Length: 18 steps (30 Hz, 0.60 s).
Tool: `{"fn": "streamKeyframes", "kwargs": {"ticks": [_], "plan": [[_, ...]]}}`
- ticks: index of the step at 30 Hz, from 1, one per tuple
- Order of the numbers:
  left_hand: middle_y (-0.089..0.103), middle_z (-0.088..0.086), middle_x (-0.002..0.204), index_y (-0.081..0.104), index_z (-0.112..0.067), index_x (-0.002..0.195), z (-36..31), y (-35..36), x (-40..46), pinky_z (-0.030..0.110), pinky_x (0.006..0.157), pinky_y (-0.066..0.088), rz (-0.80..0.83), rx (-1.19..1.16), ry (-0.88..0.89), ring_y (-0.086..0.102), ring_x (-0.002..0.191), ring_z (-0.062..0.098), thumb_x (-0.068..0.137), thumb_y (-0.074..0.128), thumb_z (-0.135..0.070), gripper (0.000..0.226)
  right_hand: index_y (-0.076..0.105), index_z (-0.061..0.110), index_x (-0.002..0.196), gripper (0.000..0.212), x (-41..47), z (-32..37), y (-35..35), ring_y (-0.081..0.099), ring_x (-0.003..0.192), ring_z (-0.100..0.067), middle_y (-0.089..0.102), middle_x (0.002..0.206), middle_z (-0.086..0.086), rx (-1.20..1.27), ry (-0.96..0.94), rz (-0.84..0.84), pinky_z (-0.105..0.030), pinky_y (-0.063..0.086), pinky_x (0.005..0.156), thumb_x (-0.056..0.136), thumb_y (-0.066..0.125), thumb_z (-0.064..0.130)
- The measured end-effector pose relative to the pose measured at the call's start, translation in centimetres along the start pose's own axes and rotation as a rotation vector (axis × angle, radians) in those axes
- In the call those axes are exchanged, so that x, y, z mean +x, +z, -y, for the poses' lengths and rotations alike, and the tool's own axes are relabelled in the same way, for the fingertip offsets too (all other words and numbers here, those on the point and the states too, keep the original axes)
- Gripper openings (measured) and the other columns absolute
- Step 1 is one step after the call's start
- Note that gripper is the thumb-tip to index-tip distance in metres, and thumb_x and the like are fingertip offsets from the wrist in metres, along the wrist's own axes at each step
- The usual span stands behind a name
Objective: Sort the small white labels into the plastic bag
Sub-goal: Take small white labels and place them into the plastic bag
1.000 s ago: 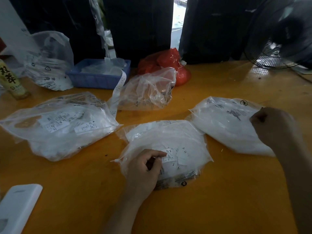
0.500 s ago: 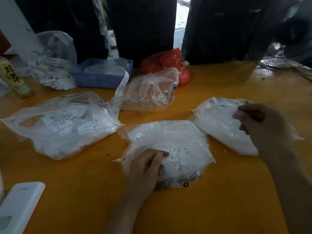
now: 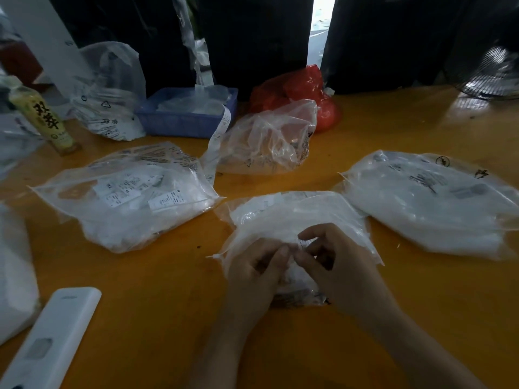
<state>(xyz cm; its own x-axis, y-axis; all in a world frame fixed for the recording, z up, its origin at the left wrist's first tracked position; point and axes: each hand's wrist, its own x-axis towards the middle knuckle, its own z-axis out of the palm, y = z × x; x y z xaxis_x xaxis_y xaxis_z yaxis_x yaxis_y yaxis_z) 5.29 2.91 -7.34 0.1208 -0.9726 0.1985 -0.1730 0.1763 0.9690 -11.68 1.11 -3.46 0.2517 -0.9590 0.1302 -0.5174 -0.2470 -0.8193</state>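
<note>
The middle plastic bag (image 3: 292, 214), full of small white labels, lies on the orange table in front of me. My left hand (image 3: 257, 272) rests on its near end with curled fingers gripping the plastic. My right hand (image 3: 341, 266) meets it fingertip to fingertip, thumb and forefinger pinching a small white label (image 3: 302, 244) at the bag. Two more label-filled bags lie beside it, the left bag (image 3: 126, 200) and the right bag (image 3: 429, 206).
A crumpled clear bag (image 3: 269, 138), a red bag (image 3: 303, 88) and a blue basket (image 3: 191, 116) with a trailing label strip (image 3: 219, 136) stand behind. A yellow bottle (image 3: 42, 116) is far left, a white device (image 3: 53, 335) near left, a fan (image 3: 491, 74) far right.
My right hand left the right bag and came left and down onto the middle bag, meeting my left hand. The left hand stayed on the bag.
</note>
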Motion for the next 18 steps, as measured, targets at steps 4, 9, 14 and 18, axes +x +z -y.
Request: {"fn": "streamKeyframes", "kwargs": {"ticks": [4, 9, 14, 18], "plan": [[0.075, -0.011, 0.094, 0.081, -0.034, 0.098, -0.1, -0.1, 0.0, 0.014, 0.076, 0.054, -0.043, 0.018, -0.029, 0.072, 0.089, 0.011, 0.101, 0.065, -0.038, 0.017, 0.052, 0.043, 0.116, 0.032, 0.4, -0.7, 0.0, 0.065, 0.067, -0.003, 0.069, 0.086, 0.021, 0.045, 0.064, -0.068, -0.017, 0.05, 0.053, 0.088, 0.049, 0.059], [0.074, -0.005, 0.091, 0.081, -0.03, 0.093, -0.2, -0.2, 0.0, 0.015, 0.07, 0.056, -0.044, -0.002, -0.024, 0.072, 0.087, 0.013, 0.101, 0.067, -0.029, 0.016, 0.061, 0.041, 0.096, 0.028, 0.4, -1.4, 0.4, 0.06, 0.06, 0.003, 0.063, 0.071, 0.018, 0.028, 0.143, 0.027, -0.012, 0.042, 0.047, 0.087, 0.049, 0.065], [0.077, -0.008, 0.112, 0.081, -0.019, 0.092, 0.0, -0.1, 0.1, 0.039, 0.069, 0.067, -0.077, -0.161, -0.097, 0.077, 0.093, 0.016, 0.09, 0.076, -0.037, 0.019, 0.06, 0.012, 0.087, 0.024, 0.1, -1.6, -0.1, 0.066, 0.064, -0.027, 0.069, 0.076, -0.013, 0.326, 0.168, -0.062, -0.049, 0.052, 0.057, 0.093, 0.067, 0.033], [0.081, -0.004, 0.107, 0.08, -0.023, 0.096, 0.6, -0.1, 0.1, 0.035, 0.067, 0.067, -0.073, -0.193, -0.119, 0.079, 0.097, 0.014, 0.088, 0.084, -0.032, 0.013, 0.06, 0.01, 0.085, 0.013, -0.3, -2.5, 0.1, 0.057, 0.077, -0.054, 0.061, 0.081, -0.028, 0.484, 0.187, -0.164, -0.064, 0.05, 0.062, 0.093, 0.069, 0.016]]}}
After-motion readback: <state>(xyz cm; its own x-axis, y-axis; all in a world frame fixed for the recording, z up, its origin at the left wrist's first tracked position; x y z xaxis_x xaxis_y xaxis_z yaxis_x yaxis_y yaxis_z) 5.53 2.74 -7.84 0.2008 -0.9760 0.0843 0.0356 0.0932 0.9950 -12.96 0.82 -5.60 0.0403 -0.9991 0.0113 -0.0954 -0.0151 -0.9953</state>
